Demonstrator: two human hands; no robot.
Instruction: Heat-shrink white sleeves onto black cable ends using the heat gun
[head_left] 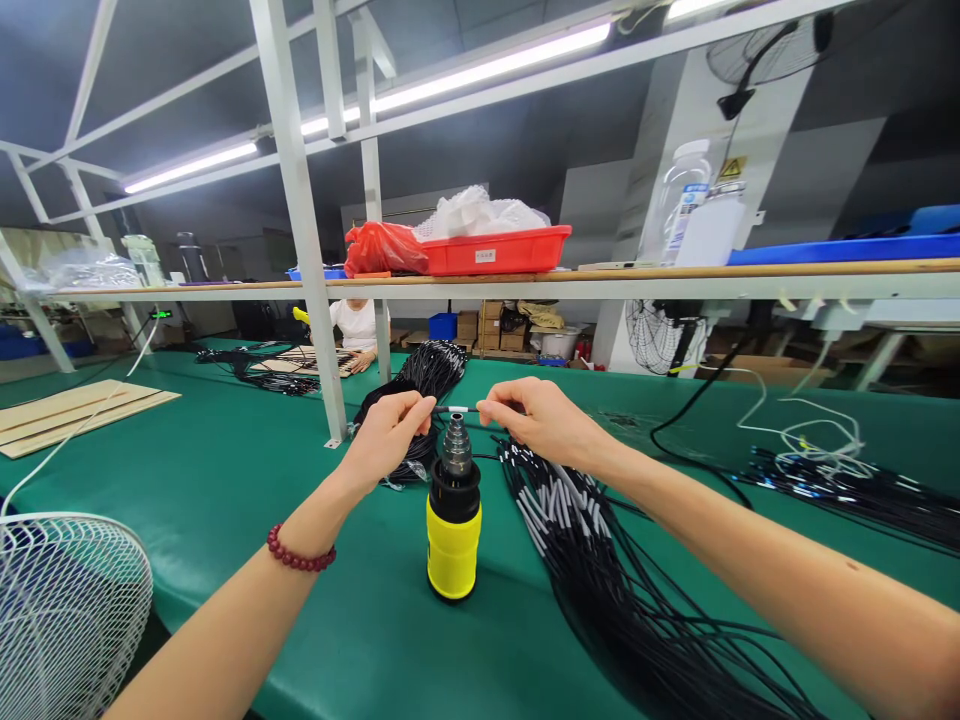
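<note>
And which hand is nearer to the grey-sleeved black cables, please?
Right. The right hand appears just above the far end of the grey-sleeved black cables; the left hand is farther away, to the left of the upright yellow heat gun.

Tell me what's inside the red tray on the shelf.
Crumpled white wrapping shows above the rim of the red tray; a red plastic bag bulges at its left end. The front wall hides whatever lies lower.

From my head, the one camera faces forward and down, near my left hand [390, 432] and right hand [545, 420], looking across the green table [236, 450] toward the shelf [600, 284].
</note>
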